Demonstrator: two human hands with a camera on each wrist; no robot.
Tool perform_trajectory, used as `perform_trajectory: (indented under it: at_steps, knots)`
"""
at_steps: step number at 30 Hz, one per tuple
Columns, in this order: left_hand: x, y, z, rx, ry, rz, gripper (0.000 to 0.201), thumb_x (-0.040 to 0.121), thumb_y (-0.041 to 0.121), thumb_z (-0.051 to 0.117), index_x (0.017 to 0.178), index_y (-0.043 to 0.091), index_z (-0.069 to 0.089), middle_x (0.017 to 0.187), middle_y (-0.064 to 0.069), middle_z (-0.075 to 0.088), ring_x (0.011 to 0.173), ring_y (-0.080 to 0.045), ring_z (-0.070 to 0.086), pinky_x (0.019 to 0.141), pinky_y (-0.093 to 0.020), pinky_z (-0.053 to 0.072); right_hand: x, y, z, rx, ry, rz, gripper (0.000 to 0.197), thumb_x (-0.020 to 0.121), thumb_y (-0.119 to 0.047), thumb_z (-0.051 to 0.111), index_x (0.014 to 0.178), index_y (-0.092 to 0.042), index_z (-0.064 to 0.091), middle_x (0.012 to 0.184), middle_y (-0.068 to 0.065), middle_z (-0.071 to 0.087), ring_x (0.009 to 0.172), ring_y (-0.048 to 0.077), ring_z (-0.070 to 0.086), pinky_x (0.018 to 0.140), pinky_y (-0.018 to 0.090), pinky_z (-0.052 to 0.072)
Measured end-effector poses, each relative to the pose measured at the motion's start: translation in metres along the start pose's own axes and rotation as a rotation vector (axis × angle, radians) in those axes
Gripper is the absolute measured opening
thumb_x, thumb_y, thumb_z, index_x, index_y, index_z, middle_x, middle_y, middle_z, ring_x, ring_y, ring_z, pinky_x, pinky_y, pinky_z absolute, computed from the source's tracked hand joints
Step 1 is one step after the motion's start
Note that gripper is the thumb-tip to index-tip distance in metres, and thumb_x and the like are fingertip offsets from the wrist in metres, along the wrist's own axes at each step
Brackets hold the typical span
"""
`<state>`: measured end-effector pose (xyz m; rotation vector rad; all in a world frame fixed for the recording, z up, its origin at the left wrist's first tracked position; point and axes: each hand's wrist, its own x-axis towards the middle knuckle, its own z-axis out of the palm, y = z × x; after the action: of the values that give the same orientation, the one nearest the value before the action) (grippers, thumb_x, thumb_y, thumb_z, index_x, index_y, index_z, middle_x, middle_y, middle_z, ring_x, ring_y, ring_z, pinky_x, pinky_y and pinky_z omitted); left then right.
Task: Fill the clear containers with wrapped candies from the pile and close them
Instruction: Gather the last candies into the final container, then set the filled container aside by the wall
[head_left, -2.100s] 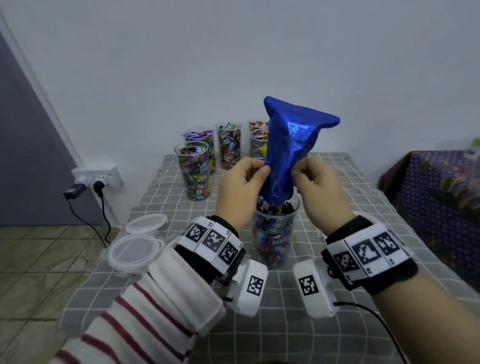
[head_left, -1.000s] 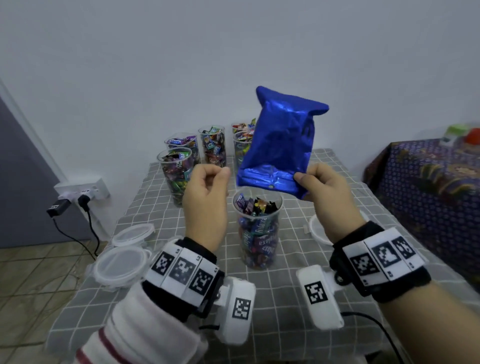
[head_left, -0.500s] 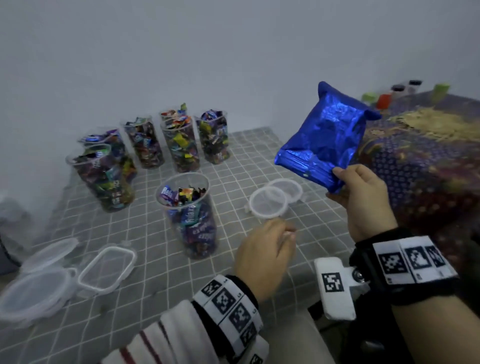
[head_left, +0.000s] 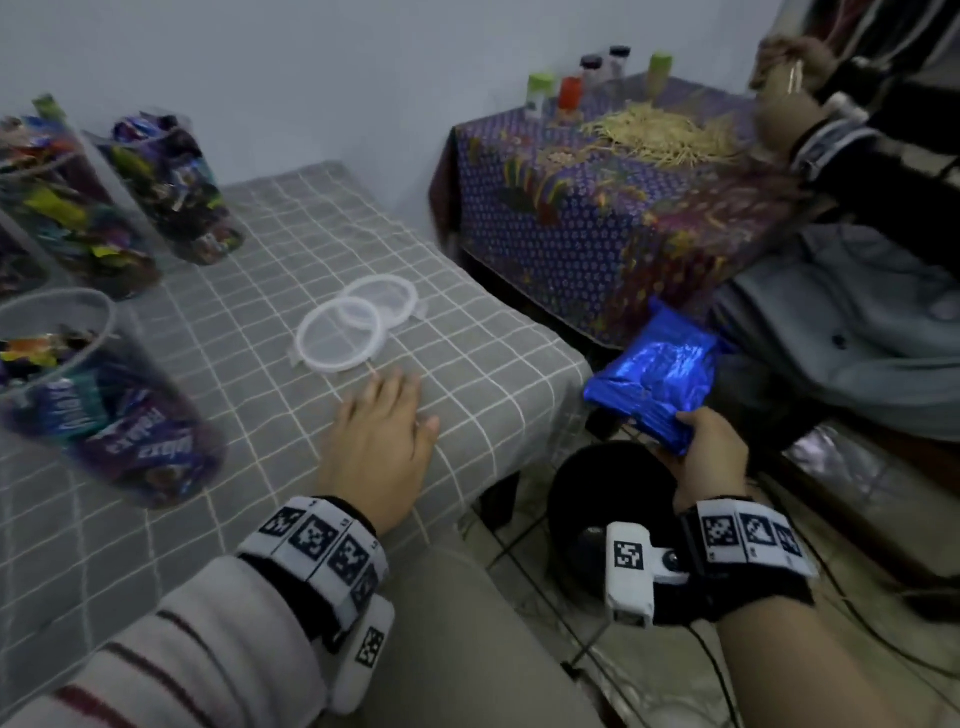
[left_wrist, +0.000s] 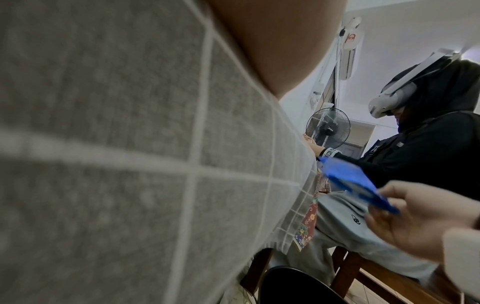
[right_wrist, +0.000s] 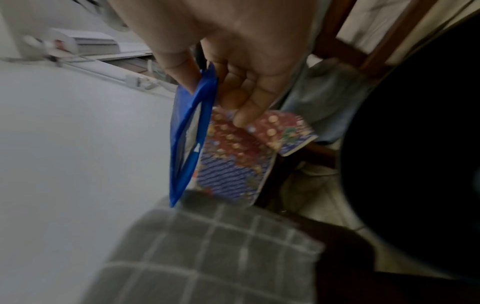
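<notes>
Pinching blue foil bag (head_left: 655, 376) at its open edge, your right hand (head_left: 707, 457) is holding it off table edge, above black bin (head_left: 587, 499) — looks emptied, so drop it squarely over bin mouth. Left hand (head_left: 382, 441) is lying flat, fingers relaxed, on checked tablecloth (head_left: 467, 332) just short of two lids (head_left: 340, 343). Filled container (head_left: 78, 395) is waiting at left — you're fetching one lid next, probably.

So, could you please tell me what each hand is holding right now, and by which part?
The right hand pinches the crinkled blue foil bag by its open end. The left hand holds nothing, resting flat on the grey checked tablecloth.
</notes>
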<state>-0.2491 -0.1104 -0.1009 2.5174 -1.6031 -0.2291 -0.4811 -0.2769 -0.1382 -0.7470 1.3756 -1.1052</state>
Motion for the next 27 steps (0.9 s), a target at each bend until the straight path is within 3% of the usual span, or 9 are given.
perform_trajectory:
  at_steps: [5, 8, 10, 14, 18, 21, 23, 25, 27]
  knots:
    - [-0.001, 0.001, 0.003, 0.012, 0.028, 0.003, 0.056, 0.101, 0.040, 0.016, 0.150, 0.013, 0.019, 0.158, -0.004, 0.016, 0.145, -0.020, 0.012, 0.117, -0.039, 0.008, 0.026, 0.055, -0.045, -0.256, 0.067, 0.200, 0.022, 0.096, -0.008, 0.041, 0.075, -0.015, 0.043, 0.077, 0.006, 0.043, 0.061, 0.015, 0.045, 0.054, 0.026, 0.047]
    - [-0.002, 0.001, 0.003, 0.013, 0.023, 0.000, 0.056, 0.101, 0.040, 0.015, 0.150, 0.014, 0.018, 0.159, -0.003, 0.015, 0.146, -0.020, 0.011, 0.118, -0.039, 0.008, 0.031, 0.092, -0.064, -0.447, 0.057, 0.358, 0.014, 0.095, -0.012, 0.046, 0.094, 0.000, 0.053, 0.087, 0.016, 0.049, 0.065, 0.027, 0.049, 0.065, 0.040, 0.046]
    - [-0.002, 0.001, 0.002, 0.008, 0.025, -0.004, 0.057, 0.100, 0.042, 0.013, 0.150, 0.014, 0.018, 0.159, -0.003, 0.014, 0.146, -0.020, 0.010, 0.118, -0.039, 0.007, 0.032, 0.111, -0.074, -0.512, 0.090, 0.429, 0.027, 0.090, -0.015, 0.054, 0.087, 0.011, 0.057, 0.074, 0.020, 0.054, 0.066, 0.033, 0.052, 0.064, 0.043, 0.045]
    - [-0.003, 0.002, 0.000, -0.027, 0.026, -0.010, 0.056, 0.101, 0.041, 0.018, 0.151, 0.015, 0.016, 0.159, -0.001, 0.012, 0.147, -0.018, 0.007, 0.118, -0.036, 0.004, 0.037, 0.116, -0.074, -0.492, 0.107, 0.479, 0.028, 0.091, -0.009, 0.053, 0.068, 0.005, 0.053, 0.064, 0.016, 0.050, 0.054, 0.026, 0.045, 0.052, 0.034, 0.037]
    - [-0.005, 0.003, -0.002, -0.069, 0.026, -0.012, 0.056, 0.101, 0.041, 0.023, 0.151, 0.017, 0.015, 0.160, 0.000, 0.009, 0.147, -0.016, 0.004, 0.117, -0.033, 0.000, 0.050, 0.098, -0.054, -0.447, 0.077, 0.375, 0.024, 0.093, -0.012, 0.046, 0.071, -0.002, 0.049, 0.064, 0.013, 0.048, 0.052, 0.023, 0.044, 0.052, 0.029, 0.037]
    - [-0.007, 0.002, -0.003, -0.085, 0.029, -0.007, 0.056, 0.101, 0.041, 0.023, 0.151, 0.017, 0.015, 0.160, 0.000, 0.009, 0.147, -0.015, 0.004, 0.118, -0.033, -0.001, 0.046, 0.063, -0.022, -0.350, 0.032, 0.210, 0.022, 0.092, -0.007, 0.045, 0.071, -0.005, 0.050, 0.068, 0.014, 0.051, 0.054, 0.024, 0.047, 0.052, 0.030, 0.041]
    - [-0.007, 0.000, -0.003, -0.093, 0.030, -0.008, 0.056, 0.101, 0.042, 0.022, 0.151, 0.018, 0.014, 0.160, 0.001, 0.008, 0.147, -0.015, 0.003, 0.118, -0.033, -0.001, 0.030, 0.030, 0.007, -0.245, -0.053, 0.073, 0.024, 0.091, -0.003, 0.045, 0.069, -0.008, 0.050, 0.065, 0.012, 0.050, 0.049, 0.020, 0.051, 0.048, 0.028, 0.045]
    - [-0.007, -0.002, -0.003, -0.093, 0.025, -0.013, 0.056, 0.101, 0.043, 0.022, 0.151, 0.019, 0.013, 0.160, 0.002, 0.008, 0.147, -0.015, 0.003, 0.119, -0.033, 0.000, 0.006, -0.004, 0.035, -0.193, -0.165, -0.073, 0.023, 0.090, -0.002, 0.046, 0.069, -0.009, 0.051, 0.061, 0.009, 0.049, 0.042, 0.013, 0.050, 0.042, 0.020, 0.046]
    - [-0.007, -0.003, -0.003, -0.082, 0.026, -0.017, 0.057, 0.101, 0.044, 0.020, 0.151, 0.020, 0.012, 0.160, 0.002, 0.008, 0.147, -0.015, 0.003, 0.119, -0.034, 0.001, -0.019, -0.033, 0.064, -0.213, -0.284, -0.219, 0.022, 0.090, -0.004, 0.047, 0.071, -0.011, 0.053, 0.062, 0.007, 0.051, 0.049, 0.014, 0.049, 0.047, 0.022, 0.046]
